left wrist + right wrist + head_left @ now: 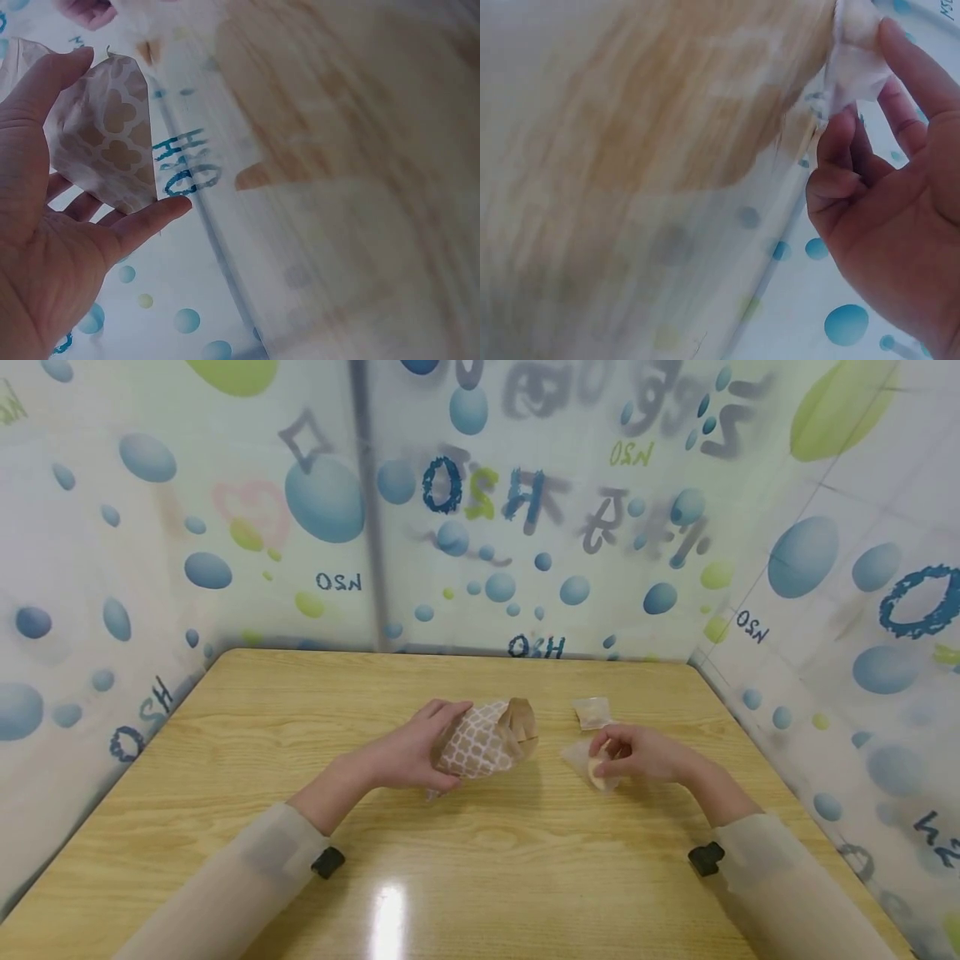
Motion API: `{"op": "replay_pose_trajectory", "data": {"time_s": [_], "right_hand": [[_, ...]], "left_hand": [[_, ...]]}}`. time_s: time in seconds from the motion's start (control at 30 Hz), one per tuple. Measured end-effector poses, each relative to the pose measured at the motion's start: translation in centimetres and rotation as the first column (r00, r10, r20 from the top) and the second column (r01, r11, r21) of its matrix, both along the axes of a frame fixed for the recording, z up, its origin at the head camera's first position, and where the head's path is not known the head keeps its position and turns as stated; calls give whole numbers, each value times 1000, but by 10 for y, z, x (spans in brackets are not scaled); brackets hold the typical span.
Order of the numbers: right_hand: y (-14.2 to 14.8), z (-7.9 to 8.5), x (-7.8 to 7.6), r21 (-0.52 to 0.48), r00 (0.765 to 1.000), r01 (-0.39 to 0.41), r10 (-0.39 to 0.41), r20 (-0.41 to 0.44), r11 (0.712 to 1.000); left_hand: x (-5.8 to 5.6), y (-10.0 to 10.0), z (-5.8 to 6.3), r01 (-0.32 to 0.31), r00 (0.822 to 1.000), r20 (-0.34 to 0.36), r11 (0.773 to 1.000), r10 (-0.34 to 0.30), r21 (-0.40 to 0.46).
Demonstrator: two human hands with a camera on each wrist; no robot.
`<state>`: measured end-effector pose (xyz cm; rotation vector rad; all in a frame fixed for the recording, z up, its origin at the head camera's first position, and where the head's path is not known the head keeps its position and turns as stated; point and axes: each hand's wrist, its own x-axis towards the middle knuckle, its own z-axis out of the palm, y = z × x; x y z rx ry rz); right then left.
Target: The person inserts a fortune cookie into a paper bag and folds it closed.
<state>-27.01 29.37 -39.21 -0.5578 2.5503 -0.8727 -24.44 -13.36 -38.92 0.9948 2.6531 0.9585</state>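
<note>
My left hand point(408, 753) grips a brown paper bag point(474, 742) with a white lattice print, thumb on one side and fingers on the other. The bag lies tilted, its crumpled mouth facing right. In the left wrist view the same bag point(112, 139) sits between thumb and fingers. To the right, my right hand point(648, 755) pinches a small clear packet point(576, 757) with a pale, round piece in it. The right wrist view shows the packet point(857, 71) between thumb and fingertips; what the piece is, I cannot tell.
Just behind the right hand, another small clear packet point(592, 712) lies on the wooden table point(300, 702). Walls printed with blue and green drops point(324, 497) stand along the table's back and sides.
</note>
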Motion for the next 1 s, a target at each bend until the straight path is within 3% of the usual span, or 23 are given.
{"op": "replay_pose_trajectory", "data": {"time_s": [0.3,0.53,0.73,1.0], "right_hand": [[-11,1,6,-32,999,-34,35,32,999],[-20,2,13,-115,999,50,-52,-7,992],[-24,13,16,-245,994,76,-94,-64,966],[-37,28,26,-385,993,90,-111,-30,919]], "left_hand": [[-1,-1,-2,1,1000,9,1000,-1,14],[-2,-1,-2,-4,1000,12,1000,4,8],[-2,-2,-2,-10,1000,4,1000,10,8],[-1,-1,-1,-11,1000,-8,1000,11,3]]}}
